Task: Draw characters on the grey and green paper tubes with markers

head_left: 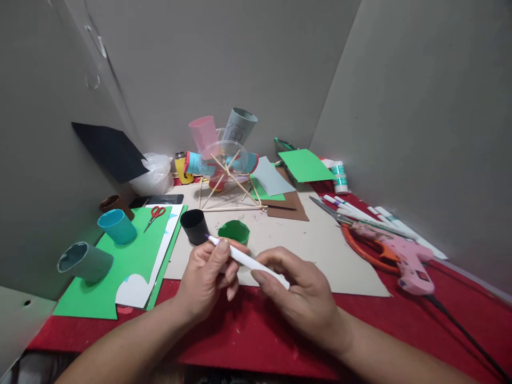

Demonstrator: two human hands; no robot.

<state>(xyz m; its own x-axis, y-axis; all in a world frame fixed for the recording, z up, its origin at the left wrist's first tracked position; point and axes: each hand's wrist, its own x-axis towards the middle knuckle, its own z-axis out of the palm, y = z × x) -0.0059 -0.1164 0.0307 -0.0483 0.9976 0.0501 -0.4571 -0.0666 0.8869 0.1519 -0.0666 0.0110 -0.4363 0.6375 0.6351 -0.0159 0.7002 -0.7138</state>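
A white marker pen [254, 262] with a purple tip lies between both hands, the tip pointing up and to the left. My left hand [208, 269] pinches it near the tip end. Closed around its rear end is my right hand [298, 290]. Just beyond the marker stand a black paper cup [194, 226] and a green paper cup [234, 231], the green one partly hidden by my fingers. Further back, a wheel model of sticks [228, 170] carries pink, grey and blue-red cups.
Left: green sheets [108, 261], blue cup [117, 226], grey cup [86, 261], small red scissors [154, 214]. Right: pink glue gun [400, 256], large orange-handled scissors [360, 240], several markers [384, 216]. Brown and grey paper [274, 176] lies behind. Beige board [340, 256] covers red cloth [248, 341].
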